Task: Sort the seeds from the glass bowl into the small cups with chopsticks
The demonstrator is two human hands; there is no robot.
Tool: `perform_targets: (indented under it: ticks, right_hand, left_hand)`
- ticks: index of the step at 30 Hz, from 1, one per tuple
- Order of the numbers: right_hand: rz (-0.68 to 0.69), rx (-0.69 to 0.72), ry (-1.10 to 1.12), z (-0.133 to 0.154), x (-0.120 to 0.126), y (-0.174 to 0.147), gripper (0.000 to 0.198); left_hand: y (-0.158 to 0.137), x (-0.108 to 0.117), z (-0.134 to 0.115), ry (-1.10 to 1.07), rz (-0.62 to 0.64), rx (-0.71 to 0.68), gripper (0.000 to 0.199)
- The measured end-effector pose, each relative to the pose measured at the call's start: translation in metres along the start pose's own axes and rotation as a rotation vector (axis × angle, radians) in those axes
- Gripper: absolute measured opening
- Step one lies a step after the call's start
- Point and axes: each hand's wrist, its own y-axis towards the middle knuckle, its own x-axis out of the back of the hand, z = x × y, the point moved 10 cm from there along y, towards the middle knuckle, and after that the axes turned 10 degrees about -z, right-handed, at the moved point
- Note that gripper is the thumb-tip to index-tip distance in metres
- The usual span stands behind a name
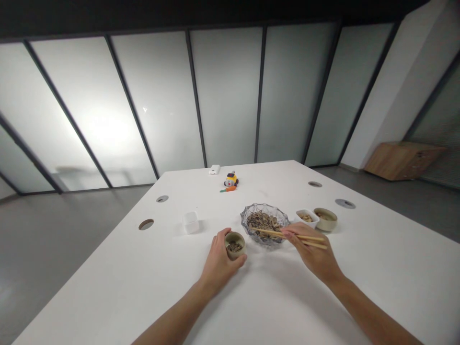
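My left hand (222,258) is wrapped round a small beige cup (241,238) that stands on the white table. Some sunflower seeds (234,247) lie at the bottom of this cup. In my right hand (312,249) is a pair of wooden chopsticks (276,233), their tips over a faceted clear glass bowl (245,218). A heap of striped sunflower seeds (264,220) fills much of that bowl. Whether the chopstick tips pinch a seed is too small to tell.
Right of the glass bowl stand a white square dish (313,225) with pale nuts and a beige bowl (330,224). A clear plastic box (191,223) sits on the left. Farther back are a toy carrot (229,189), a yellow toy vehicle (231,179) and a white device (214,169).
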Motion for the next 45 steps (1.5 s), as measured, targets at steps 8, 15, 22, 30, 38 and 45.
perform_targets:
  ticks: [8, 15, 22, 30, 38, 45]
  right_hand:
    - [-0.094, -0.017, -0.031, -0.002, 0.013, 0.005, 0.035]
    - [-0.166, -0.368, 0.311, -0.036, 0.017, 0.006, 0.043]
    - [-0.037, -0.39, 0.331, -0.033, 0.008, 0.004, 0.051]
    - [-0.068, 0.045, -0.183, -0.002, 0.033, 0.022, 0.05]
    - [0.016, 0.071, -0.123, 0.002, 0.02, 0.015, 0.035]
    - [-0.075, 0.067, -0.141, 0.001, 0.031, 0.016, 0.037]
  left_hand:
    - [0.001, -0.002, -0.001, 0.005, 0.015, -0.003, 0.076]
    - [0.001, -0.002, -0.001, 0.004, 0.017, 0.0, 0.075]
    - [0.0, -0.003, -0.001, 0.007, 0.019, 0.002, 0.074]
    - [0.0, -0.002, -0.001, 0.01, 0.012, -0.016, 0.073]
    - [0.0, -0.003, -0.003, 0.007, 0.015, -0.018, 0.073]
    - [0.0, -0.002, -0.003, 0.015, 0.01, -0.016, 0.073]
